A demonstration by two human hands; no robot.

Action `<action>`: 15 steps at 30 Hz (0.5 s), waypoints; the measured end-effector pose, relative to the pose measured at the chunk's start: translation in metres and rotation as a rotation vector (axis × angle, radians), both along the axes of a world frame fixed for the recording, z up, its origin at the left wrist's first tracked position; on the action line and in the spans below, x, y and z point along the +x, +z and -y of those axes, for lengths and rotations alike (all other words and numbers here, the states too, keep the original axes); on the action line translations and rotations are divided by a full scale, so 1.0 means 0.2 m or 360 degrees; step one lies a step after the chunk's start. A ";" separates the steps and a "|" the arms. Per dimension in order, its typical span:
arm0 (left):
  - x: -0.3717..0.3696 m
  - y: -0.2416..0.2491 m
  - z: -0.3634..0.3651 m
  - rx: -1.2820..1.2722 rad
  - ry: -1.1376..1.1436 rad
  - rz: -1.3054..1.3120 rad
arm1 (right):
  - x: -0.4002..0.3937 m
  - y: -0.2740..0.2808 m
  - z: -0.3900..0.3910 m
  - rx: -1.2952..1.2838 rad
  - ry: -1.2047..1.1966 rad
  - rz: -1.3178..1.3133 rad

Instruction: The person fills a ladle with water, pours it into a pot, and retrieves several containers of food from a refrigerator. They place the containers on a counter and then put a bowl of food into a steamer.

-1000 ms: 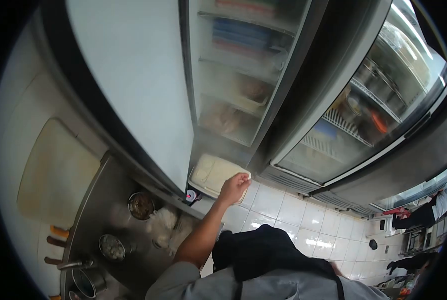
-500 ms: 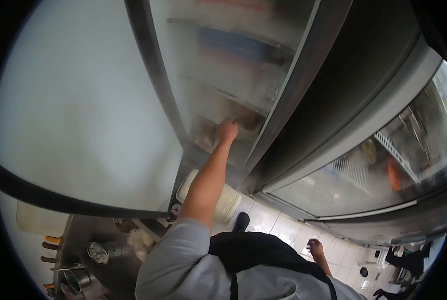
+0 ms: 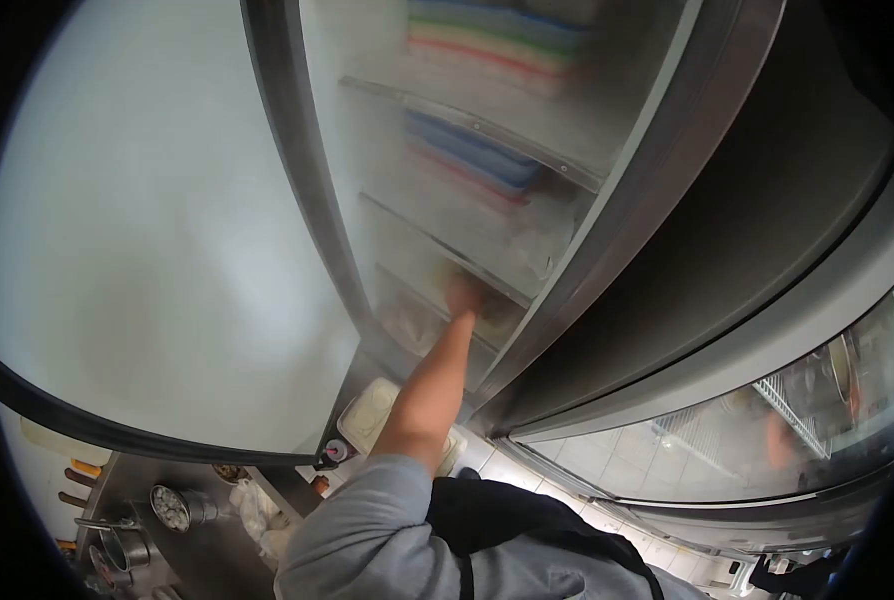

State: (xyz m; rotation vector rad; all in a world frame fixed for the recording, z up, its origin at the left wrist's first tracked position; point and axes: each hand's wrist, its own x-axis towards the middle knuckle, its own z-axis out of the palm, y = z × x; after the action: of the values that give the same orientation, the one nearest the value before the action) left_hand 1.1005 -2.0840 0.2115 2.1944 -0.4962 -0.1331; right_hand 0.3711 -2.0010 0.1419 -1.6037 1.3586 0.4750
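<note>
My left hand (image 3: 464,292) reaches into an open upright cabinet with misty air inside, at a lower shelf (image 3: 447,248). Its fingers are blurred, and whether they hold anything cannot be made out. Higher up, a blue stack (image 3: 477,150) with a red layer lies on one shelf, and a striped stack (image 3: 497,40) of blue, green, yellow and red lies on the shelf above. The cabinet door (image 3: 167,220) stands open on the left. My right hand is out of the picture.
A metal counter (image 3: 192,555) at the lower left bears a pot of white pieces (image 3: 172,508), another pot (image 3: 125,548) and a plastic bag (image 3: 257,510). A pale lidded container (image 3: 369,412) is below my arm. A glass-fronted unit (image 3: 707,440) stands right; a dark-clothed person (image 3: 802,578) shows beyond.
My left hand has gone deeper into the cabinet and blurred. The view has shifted, showing more of the upper shelves. My right hand has left the picture.
</note>
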 end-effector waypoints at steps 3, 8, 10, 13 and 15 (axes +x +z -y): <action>-0.04 0.04 -0.13 -0.0214 0.0094 -0.0259 | -0.01 -0.03 -0.01 0.0043 -0.0104 -0.0063; -0.22 0.41 -0.65 -0.1018 0.0092 -0.1233 | 0.04 -0.07 0.05 0.0031 -0.0156 -0.0045; -0.27 0.37 -0.83 -0.1265 0.0066 -0.1245 | 0.12 -0.10 0.12 0.0011 -0.0108 0.0020; -0.35 0.25 -1.13 -0.1176 0.0369 -0.1241 | 0.19 -0.33 0.30 0.0061 0.0024 0.0267; -0.43 0.26 -1.38 -0.1208 0.0317 -0.1131 | 0.51 -0.10 0.26 -0.0126 -0.0078 0.0158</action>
State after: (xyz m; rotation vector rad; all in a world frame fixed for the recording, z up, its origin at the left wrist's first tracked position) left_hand 1.0136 -1.8088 0.2637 1.3150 0.0828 -0.5035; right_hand 0.4731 -2.0532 0.1221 -1.6323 1.3529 0.3110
